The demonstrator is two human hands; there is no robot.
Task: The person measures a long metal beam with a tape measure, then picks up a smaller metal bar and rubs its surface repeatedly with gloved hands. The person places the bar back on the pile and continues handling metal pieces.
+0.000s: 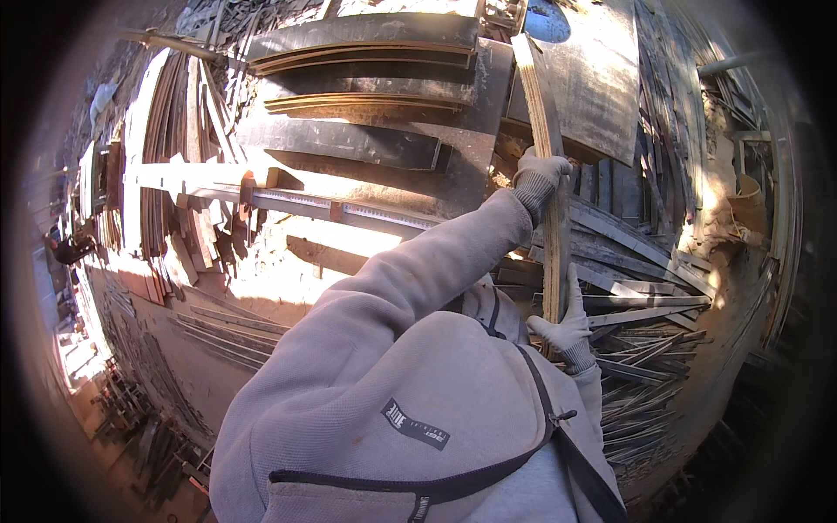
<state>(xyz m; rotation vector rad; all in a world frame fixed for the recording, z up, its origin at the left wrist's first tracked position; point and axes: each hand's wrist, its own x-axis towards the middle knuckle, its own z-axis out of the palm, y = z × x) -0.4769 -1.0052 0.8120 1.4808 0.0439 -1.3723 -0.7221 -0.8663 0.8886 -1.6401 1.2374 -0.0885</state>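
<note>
A long, narrow stack of plywood strips (547, 122) runs away from my body, its far end near the top of the view. My gloved left hand (540, 177) is closed round it near the middle, arm stretched out. Closer to my body, my gloved right hand (565, 329) grips the near end from the right side, thumb across and fingers along the edge. Left of the strips, wide dark boards (349, 144) lie in layers on a work table (471, 174). A measuring scale (384, 215) lies along the table's near side.
A large plywood sheet (602, 78) with a blue round patch (547, 22) lies at the far right. Scattered wooden strips (645, 375) cover the ground to my right. Leaning planks (153, 131) stand on the left. A yellowish bucket-like container (748, 205) sits at the right edge.
</note>
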